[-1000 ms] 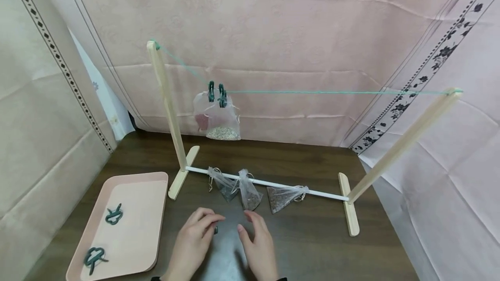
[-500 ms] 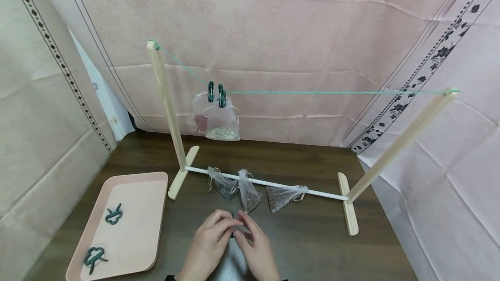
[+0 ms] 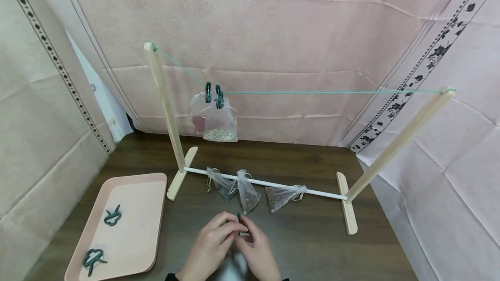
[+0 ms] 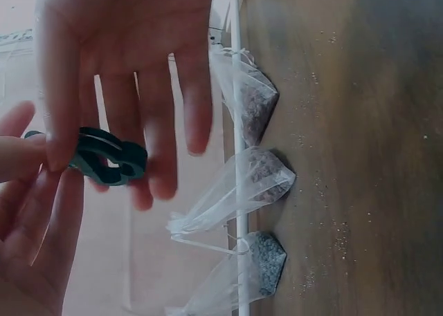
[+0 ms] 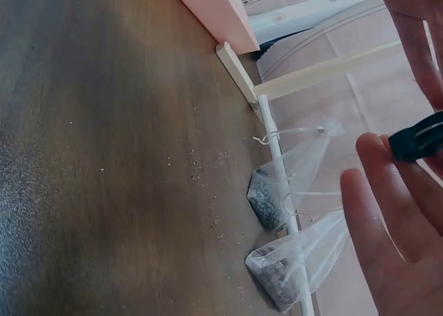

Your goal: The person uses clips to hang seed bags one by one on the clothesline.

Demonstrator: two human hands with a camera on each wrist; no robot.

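Just in front of the small mesh bags, my left hand (image 3: 212, 243) and right hand (image 3: 258, 248) meet over the table. Between them is a dark green clip (image 4: 109, 157). My left thumb and fingers pinch the clip, and in the left wrist view the right hand's fingertips hold its other end. Most of the clip is hidden by fingers in the head view. Three drawstring bags lie along a white rod: one with blue-grey grains (image 4: 267, 261), a middle bag (image 3: 248, 194) and a right-hand bag (image 3: 279, 198) with brownish contents.
A teal line (image 3: 297, 92) runs between two wooden posts, the left post (image 3: 164, 99) and right post (image 3: 402, 142). Two green clips (image 3: 218, 98) hold a pale-grain bag (image 3: 220, 134) and a reddish one (image 3: 198, 122) on it. Two more clips (image 3: 113, 216) lie in a pink tray (image 3: 136, 246).
The hands have come together, the left moving right to meet the right. The clip, held at the left hand earlier, now sits between both hands' fingertips.
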